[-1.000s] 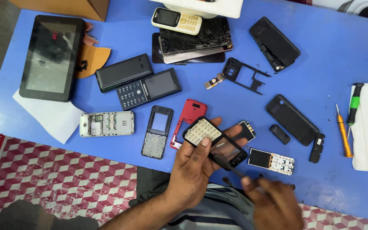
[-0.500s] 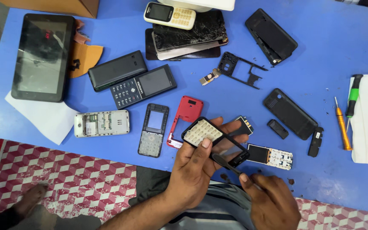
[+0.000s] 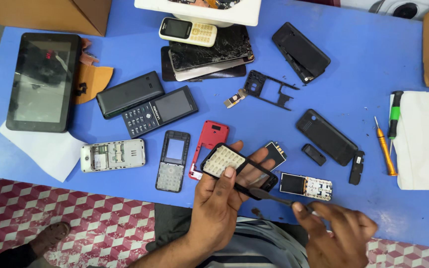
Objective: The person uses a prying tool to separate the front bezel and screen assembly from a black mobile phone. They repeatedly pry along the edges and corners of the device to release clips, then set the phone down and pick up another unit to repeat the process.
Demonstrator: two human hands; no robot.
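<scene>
Up close, black phone front cover [image 3: 238, 169] with pale keypad, in left hand [image 3: 219, 203].

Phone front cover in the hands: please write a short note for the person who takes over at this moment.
Left hand: holds the black phone front cover, pale keypad in it, tilted above the blue table.
Right hand: holds a thin dark tool, tip at the cover's lower edge.
Nearby: red back cover, bare circuit board, orange screwdriver to the right.
Done: cover is off its phone.
Left: work at the cover's edge looks unfinished.
</scene>
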